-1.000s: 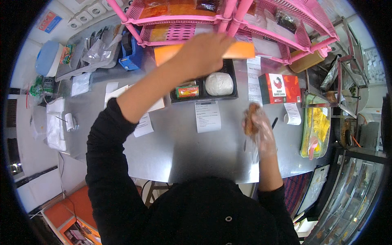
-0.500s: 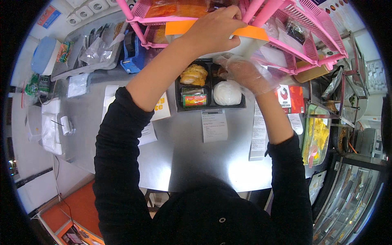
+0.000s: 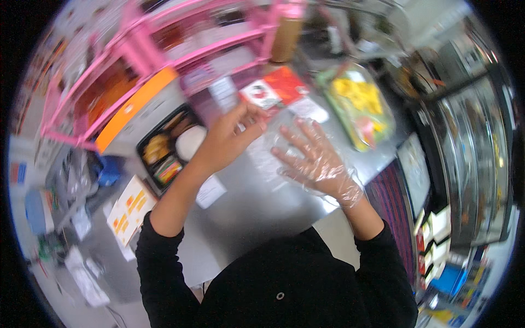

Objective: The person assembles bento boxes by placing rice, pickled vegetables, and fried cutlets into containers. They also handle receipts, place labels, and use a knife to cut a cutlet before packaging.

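My right hand wears a loose clear plastic glove, its fingers spread over the metal table. Bare and beside it, my left hand has its fingers curled toward the thumb, close to the glove's loose tips. Blur hides whether it pinches the plastic. Left of that hand lies a black compartment tray holding a white wrapped round mound, yellowish sliced food, a brown piece and a small colourful packet. An open box with an orange-edged flap stands behind the tray.
Pink basket racks rise at the back. A red and white card and paper slips lie on the table. To the right are a clear tub of yellow packets and a glass display case. A printed white carton sits left.
My view has swung to the right. My left hand has let go of the box's orange-edged flap and come next to my gloved right hand, which has left the tray and spread its fingers.
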`<state>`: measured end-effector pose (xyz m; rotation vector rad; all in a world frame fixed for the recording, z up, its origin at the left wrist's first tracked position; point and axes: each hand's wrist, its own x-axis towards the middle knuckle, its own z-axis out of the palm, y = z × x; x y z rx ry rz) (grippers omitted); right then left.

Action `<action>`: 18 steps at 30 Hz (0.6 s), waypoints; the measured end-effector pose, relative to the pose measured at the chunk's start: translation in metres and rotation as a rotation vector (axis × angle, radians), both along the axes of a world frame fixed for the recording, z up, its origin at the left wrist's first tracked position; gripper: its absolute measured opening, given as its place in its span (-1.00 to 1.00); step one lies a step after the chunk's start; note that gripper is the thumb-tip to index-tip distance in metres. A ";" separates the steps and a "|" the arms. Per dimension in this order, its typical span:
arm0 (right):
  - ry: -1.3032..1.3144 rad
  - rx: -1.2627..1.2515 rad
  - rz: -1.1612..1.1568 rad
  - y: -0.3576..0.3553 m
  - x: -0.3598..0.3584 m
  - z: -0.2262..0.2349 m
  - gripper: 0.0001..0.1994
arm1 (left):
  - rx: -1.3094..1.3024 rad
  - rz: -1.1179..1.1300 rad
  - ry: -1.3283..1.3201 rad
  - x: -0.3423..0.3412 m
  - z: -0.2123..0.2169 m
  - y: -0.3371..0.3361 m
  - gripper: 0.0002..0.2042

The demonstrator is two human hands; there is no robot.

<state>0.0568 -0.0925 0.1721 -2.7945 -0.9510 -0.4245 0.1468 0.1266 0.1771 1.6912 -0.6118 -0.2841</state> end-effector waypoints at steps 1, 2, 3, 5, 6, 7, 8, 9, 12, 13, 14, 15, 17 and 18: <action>-0.039 -0.061 -0.044 -0.023 -0.019 -0.001 -0.40 | -0.066 -0.137 0.192 -0.004 -0.006 -0.033 -0.75; -0.066 -0.127 -0.091 -0.047 -0.034 0.000 -0.40 | -0.122 -0.276 0.397 -0.008 -0.009 -0.068 -0.76; -0.053 -0.120 -0.137 -0.073 -0.051 0.000 -0.40 | -0.076 -0.353 0.420 -0.013 -0.009 -0.102 -0.77; -0.020 -0.124 -0.259 -0.128 -0.089 0.005 -0.41 | 0.010 -0.540 0.464 -0.025 -0.011 -0.178 -0.78; 0.007 -0.237 -0.325 -0.157 -0.107 0.011 -0.42 | 0.013 -0.563 0.484 -0.037 -0.010 -0.218 -0.81; 0.032 -0.256 -0.392 -0.187 -0.127 0.013 -0.42 | 0.022 -0.613 0.481 -0.044 -0.013 -0.259 -0.83; 0.042 -0.273 -0.449 -0.217 -0.149 0.010 -0.41 | 0.030 -0.651 0.463 -0.055 -0.018 -0.300 -0.84; 0.064 -0.281 -0.501 -0.246 -0.166 0.005 -0.41 | 0.043 -0.683 0.457 -0.062 -0.025 -0.342 -0.86; 0.111 -0.112 -0.684 -0.324 -0.227 -0.016 -0.36 | 0.008 -0.528 0.190 -0.092 -0.040 -0.467 -0.89; 0.127 -0.060 -0.744 -0.350 -0.252 -0.029 -0.36 | 0.046 -0.502 0.098 -0.095 -0.050 -0.509 -0.88; 0.081 -0.188 -0.777 -0.375 -0.276 -0.049 -0.39 | 0.085 -0.460 -0.002 -0.094 -0.058 -0.544 -0.87; 0.117 -0.184 -0.862 -0.396 -0.304 -0.064 -0.42 | 0.086 -0.414 -0.078 -0.094 -0.072 -0.573 -0.87; 0.155 0.014 -1.081 -0.412 -0.356 -0.089 -0.51 | 0.089 -0.315 -0.233 -0.086 -0.099 -0.614 -0.86; -0.002 0.042 -1.218 -0.416 -0.373 -0.098 -0.59 | 0.157 -0.318 -0.256 -0.080 -0.101 -0.629 -0.85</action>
